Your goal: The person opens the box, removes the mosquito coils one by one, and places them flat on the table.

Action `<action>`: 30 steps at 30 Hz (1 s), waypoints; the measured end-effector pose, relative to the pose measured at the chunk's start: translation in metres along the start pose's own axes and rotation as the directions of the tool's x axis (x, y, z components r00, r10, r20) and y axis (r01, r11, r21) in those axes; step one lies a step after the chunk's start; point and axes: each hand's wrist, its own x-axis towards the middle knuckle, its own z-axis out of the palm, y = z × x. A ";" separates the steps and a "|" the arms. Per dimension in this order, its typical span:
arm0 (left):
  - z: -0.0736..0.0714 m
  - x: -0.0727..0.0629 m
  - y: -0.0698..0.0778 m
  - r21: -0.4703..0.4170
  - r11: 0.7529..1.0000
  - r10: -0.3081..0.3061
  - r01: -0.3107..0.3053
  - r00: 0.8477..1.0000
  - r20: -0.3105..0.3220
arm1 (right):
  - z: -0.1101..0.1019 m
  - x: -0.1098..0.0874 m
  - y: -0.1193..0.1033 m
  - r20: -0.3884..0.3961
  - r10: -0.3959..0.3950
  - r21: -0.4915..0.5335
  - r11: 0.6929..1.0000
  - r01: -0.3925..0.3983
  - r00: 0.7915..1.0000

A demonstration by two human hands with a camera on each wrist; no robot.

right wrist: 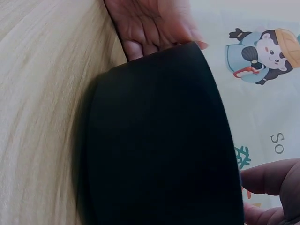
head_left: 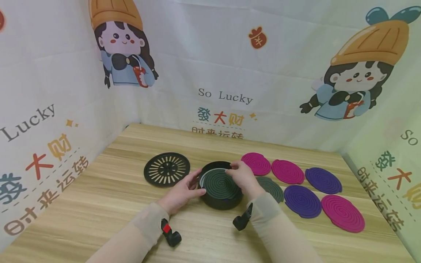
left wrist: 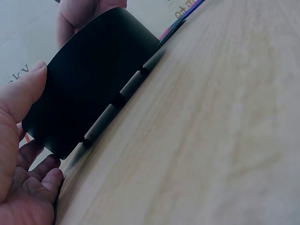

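A round black mosquito coil holder stands on the table in front of me. My left hand grips its left side, thumb against the wall near the rim and fingers low round the side. A dark green mosquito coil lies tilted in the holder's mouth, with a pale inner surface showing along its left edge and a bit of purple below it. At the far right rim, my right hand pinches that coil's edge between thumb and fingertips. The black wall hides the coil in both wrist views.
A slotted black lid lies left of the holder. To the right are several flat coils: pink, purple, and another green coil partly behind my right wrist. Printed white cloth hangs round the table.
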 end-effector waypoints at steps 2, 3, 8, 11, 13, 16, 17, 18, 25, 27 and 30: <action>0.000 0.001 0.000 0.002 1.000 0.000 0.000 1.000 0.000 | 0.001 0.000 0.000 0.002 -0.002 0.007 1.000 0.002 1.000; 0.000 0.001 0.000 0.003 1.000 0.000 0.000 1.000 0.001 | 0.001 0.000 -0.001 0.003 -0.002 0.009 1.000 0.002 1.000; 0.000 0.000 0.001 0.007 1.000 -0.002 0.002 1.000 0.000 | 0.003 -0.001 -0.001 0.008 -0.001 0.010 1.000 0.001 1.000; 0.000 -0.001 0.001 0.004 1.000 -0.002 0.002 1.000 0.004 | 0.004 -0.001 -0.002 0.005 0.001 0.011 1.000 -0.001 1.000; 0.000 -0.001 0.002 0.001 1.000 0.000 0.000 1.000 0.005 | 0.004 -0.001 -0.002 0.002 -0.001 0.014 1.000 0.000 1.000; 0.000 -0.001 0.001 0.001 1.000 0.007 -0.007 1.000 0.005 | 0.005 -0.002 -0.002 -0.005 -0.003 0.032 0.999 0.003 1.000; 0.000 -0.001 0.001 0.001 1.000 0.010 -0.010 1.000 0.006 | 0.005 -0.002 -0.001 -0.006 -0.008 0.032 0.999 0.009 1.000; 0.000 -0.001 0.000 0.002 1.000 0.013 -0.013 1.000 0.006 | 0.005 -0.002 -0.001 -0.008 -0.012 0.035 0.999 0.012 1.000; 0.001 0.001 -0.001 0.012 1.000 0.018 -0.018 1.000 -0.004 | 0.004 -0.001 0.000 0.008 0.008 0.081 0.997 -0.009 1.000; 0.002 0.001 0.000 0.012 1.000 0.018 -0.018 1.000 -0.011 | 0.004 -0.002 0.000 0.015 0.013 0.094 0.995 -0.014 1.000; 0.003 0.000 0.000 0.009 1.000 0.011 -0.011 1.000 -0.019 | 0.003 -0.002 0.000 0.013 0.021 0.110 0.994 -0.022 1.000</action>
